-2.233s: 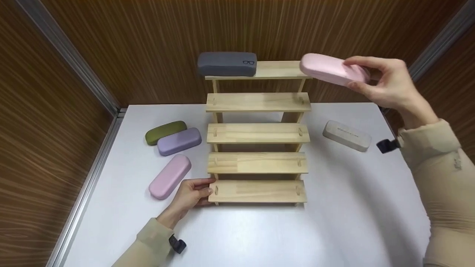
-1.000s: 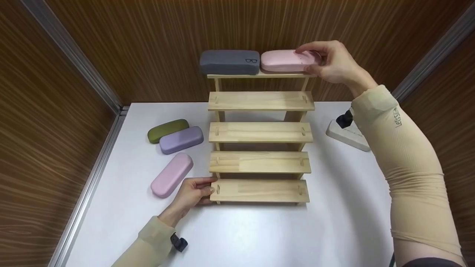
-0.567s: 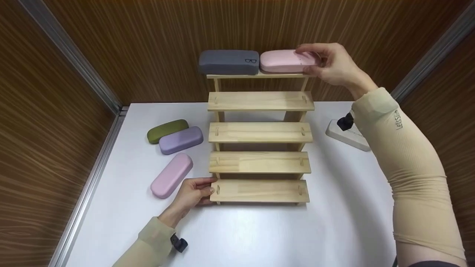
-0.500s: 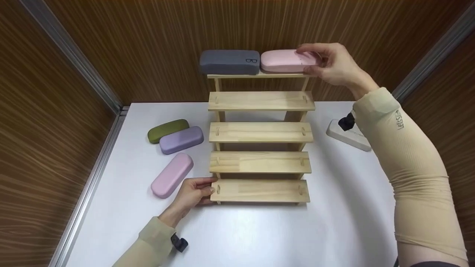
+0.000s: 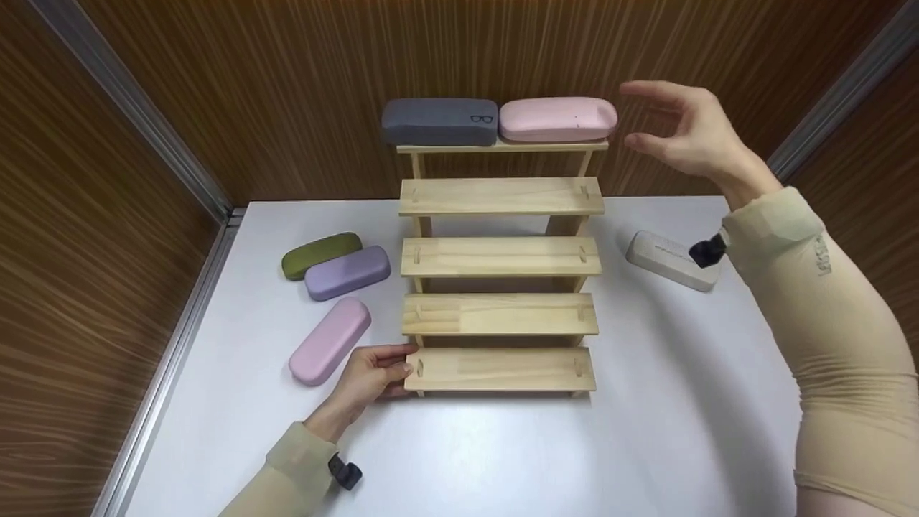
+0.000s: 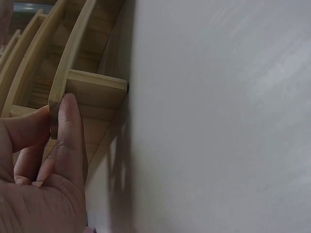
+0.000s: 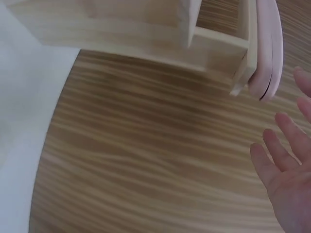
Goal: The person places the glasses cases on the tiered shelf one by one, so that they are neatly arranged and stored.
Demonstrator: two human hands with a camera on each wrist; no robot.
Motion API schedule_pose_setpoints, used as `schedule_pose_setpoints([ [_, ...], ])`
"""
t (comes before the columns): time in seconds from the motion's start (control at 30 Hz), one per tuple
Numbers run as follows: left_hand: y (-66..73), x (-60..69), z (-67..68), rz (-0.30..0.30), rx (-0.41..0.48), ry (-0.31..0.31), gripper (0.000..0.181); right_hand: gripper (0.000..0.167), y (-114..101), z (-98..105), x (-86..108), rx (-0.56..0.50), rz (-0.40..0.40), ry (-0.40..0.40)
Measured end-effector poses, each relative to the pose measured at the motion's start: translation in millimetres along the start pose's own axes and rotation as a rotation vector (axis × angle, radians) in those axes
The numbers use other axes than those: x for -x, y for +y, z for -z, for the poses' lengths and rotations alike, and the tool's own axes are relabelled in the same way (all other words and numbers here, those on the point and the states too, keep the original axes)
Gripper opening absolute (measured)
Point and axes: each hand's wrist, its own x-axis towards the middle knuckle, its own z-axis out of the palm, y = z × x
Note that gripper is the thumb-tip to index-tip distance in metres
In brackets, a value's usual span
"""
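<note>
A stepped wooden rack (image 5: 502, 256) stands on the white table. On its top shelf a dark grey case (image 5: 439, 122) and a pink case (image 5: 558, 120) lie side by side. The right hand (image 5: 693, 133) hovers just right of the pink case, fingers spread and touching nothing; the right wrist view shows the same gap between hand (image 7: 286, 170) and pink case (image 7: 266, 53). At the lowest shelf's left end the left hand (image 5: 366, 379) grips the board, and in the left wrist view the hand (image 6: 53, 170) pinches the board's end between thumb and finger.
Left of the rack lie a green case (image 5: 321, 255), a purple case (image 5: 347, 273) partly against it, and a pink case (image 5: 330, 341). A light grey case (image 5: 668, 260) lies to the right, partly hidden by the wrist camera. Wood-grain walls (image 5: 459, 50) stand around the table.
The right hand brought the pink case left onto the top shelf beside the grey one, then released it and drew back to the right. The left hand kept its grip on the rack.
</note>
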Motion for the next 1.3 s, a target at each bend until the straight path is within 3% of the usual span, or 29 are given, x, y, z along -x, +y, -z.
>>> schedule_pose_setpoints([
  [0.3, 1.2, 1.2, 1.8, 0.014, -0.019, 0.021, 0.048, 0.065, 35, 3, 41.6, -0.009, -0.055, -0.010],
  [0.7, -0.2, -0.4, 0.8, 0.015, -0.011, 0.027, 0.049, 0.063, 102, -13, 99.3, -0.013, -0.174, 0.010],
  [0.87, -0.8, 0.4, 2.5, 0.013, -0.017, 0.026, 0.049, 0.064, 136, -19, 123.9, 0.013, -0.256, -0.010],
  [1.13, -0.9, 0.6, 5.1, 0.020, -0.024, 0.040, 0.048, 0.069, 182, -25, 146.1, 0.035, -0.467, -0.066],
  [1.3, 0.7, 0.7, 6.1, 0.019, -0.045, 0.039, 0.048, 0.070, 201, -33, 156.3, 0.015, -0.509, -0.012],
])
